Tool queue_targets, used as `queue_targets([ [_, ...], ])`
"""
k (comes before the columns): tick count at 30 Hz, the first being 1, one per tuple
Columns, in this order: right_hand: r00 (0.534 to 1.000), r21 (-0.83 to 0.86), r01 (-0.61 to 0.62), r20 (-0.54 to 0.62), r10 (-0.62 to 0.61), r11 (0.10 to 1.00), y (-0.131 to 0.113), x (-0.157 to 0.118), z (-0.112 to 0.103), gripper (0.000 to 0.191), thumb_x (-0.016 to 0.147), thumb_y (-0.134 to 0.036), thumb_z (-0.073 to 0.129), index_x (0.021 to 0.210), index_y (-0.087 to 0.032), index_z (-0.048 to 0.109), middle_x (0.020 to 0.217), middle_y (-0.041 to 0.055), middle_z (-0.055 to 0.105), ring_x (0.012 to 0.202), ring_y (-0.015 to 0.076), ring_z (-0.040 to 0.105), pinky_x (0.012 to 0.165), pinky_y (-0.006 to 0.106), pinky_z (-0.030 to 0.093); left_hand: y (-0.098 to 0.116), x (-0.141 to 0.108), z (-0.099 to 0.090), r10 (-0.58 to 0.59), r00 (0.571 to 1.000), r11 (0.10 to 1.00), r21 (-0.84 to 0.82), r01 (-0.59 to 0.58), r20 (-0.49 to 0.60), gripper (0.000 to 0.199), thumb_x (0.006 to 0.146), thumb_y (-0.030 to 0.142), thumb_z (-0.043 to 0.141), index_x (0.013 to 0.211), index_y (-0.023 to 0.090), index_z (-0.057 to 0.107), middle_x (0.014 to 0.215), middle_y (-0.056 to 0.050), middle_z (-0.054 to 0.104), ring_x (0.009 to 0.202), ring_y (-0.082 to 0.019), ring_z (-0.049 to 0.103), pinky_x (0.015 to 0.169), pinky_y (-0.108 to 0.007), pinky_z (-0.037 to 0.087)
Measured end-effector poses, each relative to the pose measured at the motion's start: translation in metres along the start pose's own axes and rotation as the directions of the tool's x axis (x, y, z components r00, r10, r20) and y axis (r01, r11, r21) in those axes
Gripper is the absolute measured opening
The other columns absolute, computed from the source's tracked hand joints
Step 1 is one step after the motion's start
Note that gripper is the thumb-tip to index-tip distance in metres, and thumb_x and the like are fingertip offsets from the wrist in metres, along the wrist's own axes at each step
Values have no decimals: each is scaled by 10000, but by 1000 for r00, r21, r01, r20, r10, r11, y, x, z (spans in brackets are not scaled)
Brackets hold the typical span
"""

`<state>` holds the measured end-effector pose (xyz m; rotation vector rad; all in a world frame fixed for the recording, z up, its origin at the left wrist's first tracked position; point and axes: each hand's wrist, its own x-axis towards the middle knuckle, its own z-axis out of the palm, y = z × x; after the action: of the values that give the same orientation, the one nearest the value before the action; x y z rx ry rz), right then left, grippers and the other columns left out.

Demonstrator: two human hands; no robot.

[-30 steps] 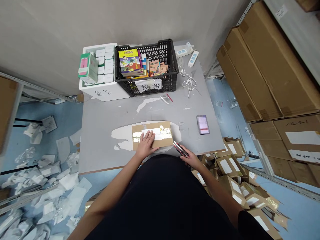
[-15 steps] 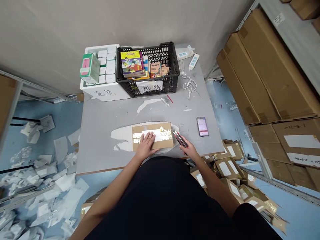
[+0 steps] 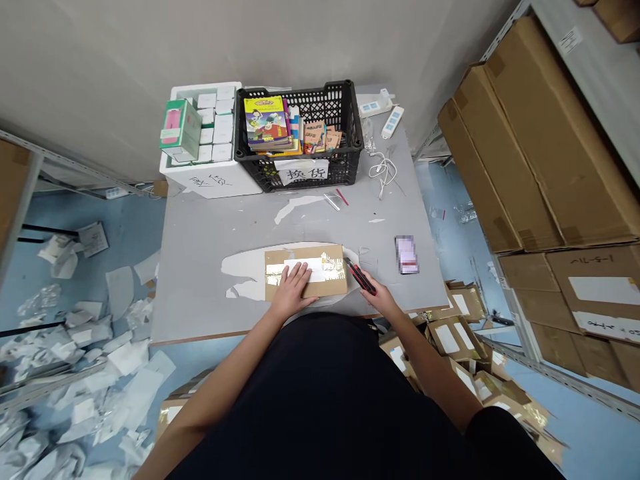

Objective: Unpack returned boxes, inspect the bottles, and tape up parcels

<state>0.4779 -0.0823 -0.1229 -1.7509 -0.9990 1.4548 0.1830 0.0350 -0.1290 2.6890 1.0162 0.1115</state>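
Note:
A flat brown cardboard box (image 3: 327,288) with a white label and shiny tape lies near the front edge of the grey table (image 3: 200,227). My left hand (image 3: 291,292) rests on the box and its label, fingers spread over the top. In my right hand (image 3: 380,295) is a red and black utility knife (image 3: 362,279), its tip close to the right end of the box. Whether the tip touches the box cannot be made out.
Behind stand a black crate (image 3: 300,175) of books and a white foam box (image 3: 230,187) of small cartons. A phone (image 3: 407,255), cable (image 3: 383,168) and power strips (image 3: 393,123) lie at the right. Cartons (image 3: 530,133) fill the right shelf; paper scraps (image 3: 120,293) cover the left floor.
The view has shifted very slightly. My left hand stays on the box, and the knife in my right hand has barely moved.

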Motion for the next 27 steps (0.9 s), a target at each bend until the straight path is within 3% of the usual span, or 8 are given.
queue_targets([
  [6,997,43,-82,-3,82,996,6,-8,15,785,801,-338,606,1522,-270,304,746,-27,590,443,77,447,443,210,455,1,1,0,-31,999,1000,-1,31,8,799,851,614,538,1492,188,322,1540,-156,347,1449,-351,262,1180,-593,154],
  [12,994,67,-109,-3,110,992,8,-17,20,781,800,-337,613,1517,-286,308,695,-38,571,427,86,469,429,211,455,1,1,0,-23,1000,1000,2,23,3,828,847,650,520,1488,163,324,1536,-161,354,1453,-344,253,1187,-579,142],
  [27,985,95,-156,88,148,983,15,-44,16,821,795,-307,634,1529,-308,266,737,-35,630,443,93,503,412,203,437,1,2,1,-30,999,1000,3,30,11,828,842,647,533,1487,171,327,1542,-157,346,1450,-348,262,1185,-580,134],
])
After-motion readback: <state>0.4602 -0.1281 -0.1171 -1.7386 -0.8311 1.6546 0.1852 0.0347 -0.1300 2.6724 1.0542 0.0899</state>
